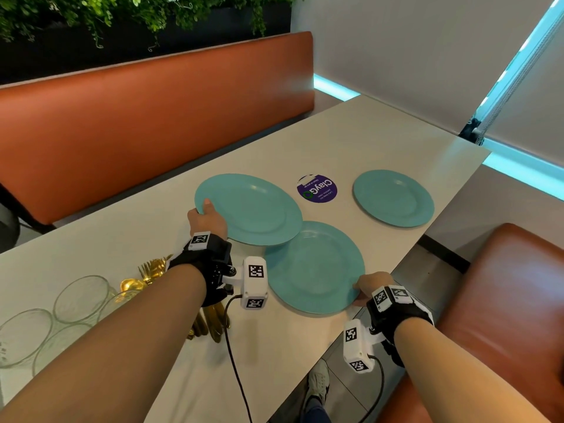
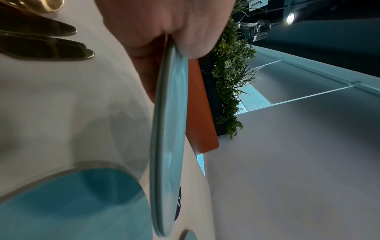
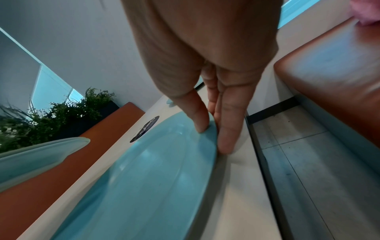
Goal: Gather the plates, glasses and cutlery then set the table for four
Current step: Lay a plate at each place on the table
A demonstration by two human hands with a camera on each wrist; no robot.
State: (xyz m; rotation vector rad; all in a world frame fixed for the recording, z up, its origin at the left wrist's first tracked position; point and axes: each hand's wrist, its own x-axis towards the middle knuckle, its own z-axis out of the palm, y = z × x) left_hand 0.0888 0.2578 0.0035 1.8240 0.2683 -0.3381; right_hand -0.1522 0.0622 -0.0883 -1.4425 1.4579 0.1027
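Clear glasses (image 1: 79, 296) and gold cutlery (image 1: 149, 274) crowd the worktop (image 1: 381, 132) under the left forearm, and a purple sticker (image 1: 317, 189) lies among three plain teal plates. The left hand (image 1: 207, 219) clamps its fingers on the raised plate (image 1: 248, 209), which overlaps the near plate (image 1: 314, 267). The right hand (image 1: 370, 286) pinches that one's rim at the worktop's edge. The far plate (image 1: 393, 198) sits apart, with worktop running on beyond.

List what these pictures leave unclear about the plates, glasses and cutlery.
Held plate, left wrist view: edge-on and blurred in the left hand; one plate or two stacked, unclear.
Near plate, head view: the right hand pinching its rim hides that edge.
Gold cutlery, head view: left forearm covers most; count unknown.
Glasses, head view: forearm and frame edge cut them; count unknown.
Sticker, head view: print too small.
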